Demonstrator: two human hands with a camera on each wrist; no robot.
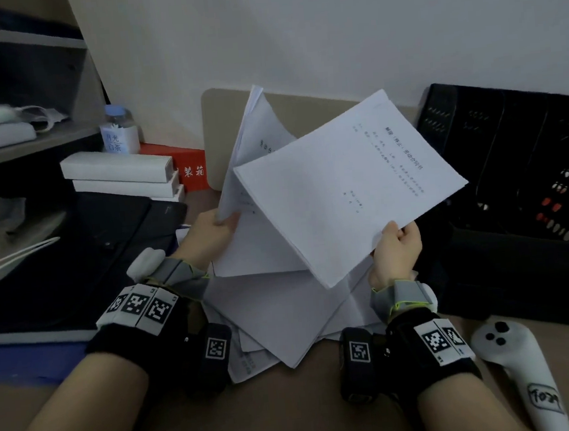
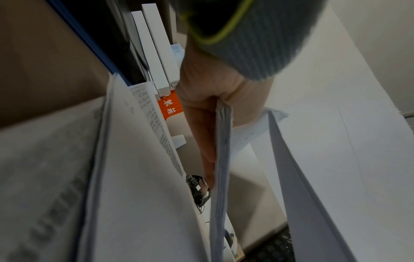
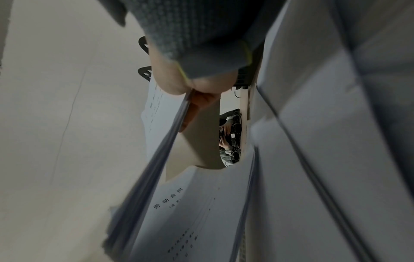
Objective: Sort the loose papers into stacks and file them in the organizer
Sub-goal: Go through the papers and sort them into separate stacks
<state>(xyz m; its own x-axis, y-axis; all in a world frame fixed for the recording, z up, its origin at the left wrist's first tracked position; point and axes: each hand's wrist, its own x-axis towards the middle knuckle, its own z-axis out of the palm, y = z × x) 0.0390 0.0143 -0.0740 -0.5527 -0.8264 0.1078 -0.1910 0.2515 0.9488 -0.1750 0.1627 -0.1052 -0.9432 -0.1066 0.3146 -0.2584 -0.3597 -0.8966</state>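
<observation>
My right hand (image 1: pixel 396 250) pinches the near corner of a printed sheaf (image 1: pixel 349 189); my left hand (image 1: pixel 209 235) grips a second sheaf (image 1: pixel 252 142) by its lower edge. Both are lifted above loose papers (image 1: pixel 284 311) on the table (image 1: pixel 259 417). The black organizer (image 1: pixel 519 160) stands to the right.

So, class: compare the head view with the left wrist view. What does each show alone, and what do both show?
Head view only: the right hand gripping a printed sheaf, the black organizer, the white controller. Left wrist view only: the edge of the left hand's sheaf pinched between thumb and fingers. Both: the left hand, the white boxes, the red box.
</observation>
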